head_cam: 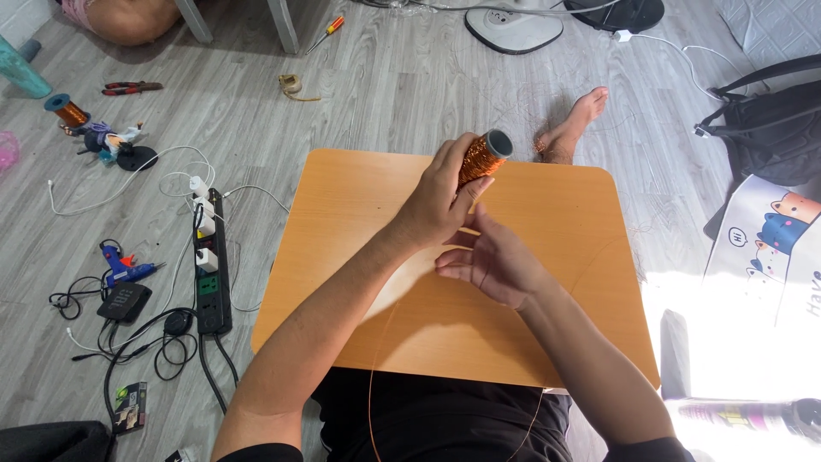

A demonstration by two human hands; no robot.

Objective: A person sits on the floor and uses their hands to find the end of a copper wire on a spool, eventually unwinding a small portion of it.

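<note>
While the head camera looks down over a rounded light-orange wooden lap table (359, 222) set on a grey plank floor (402, 77), the left hand (440, 201) is wrapped around a dark tube wound with shiny copper wire (481, 156), its fingers curled over the coil and the thumb pressed along the near side. That wire-wound tube is held tilted above the far edge of the table, its open dark end pointing up and to the right. Just below it, the right hand (494, 261) hovers over the middle of the table with the palm turned up and the fingers loosely spread, the fingertips close under the left hand; whether it pinches the wire cannot be told. A thin strand of copper wire (373, 385) trails down from the table's near edge across the black clothing on the person's lap. Beyond the table a bare foot (575, 124) rests on the floor. To the left lie a black power strip with white plugs (211, 269), a blue glue gun (124, 269), a second spool of copper wire (67, 109) and red-handled pliers (132, 87). A black bag (765, 120) sits at the right, near a white cartoon-printed sheet (770, 248).
</note>
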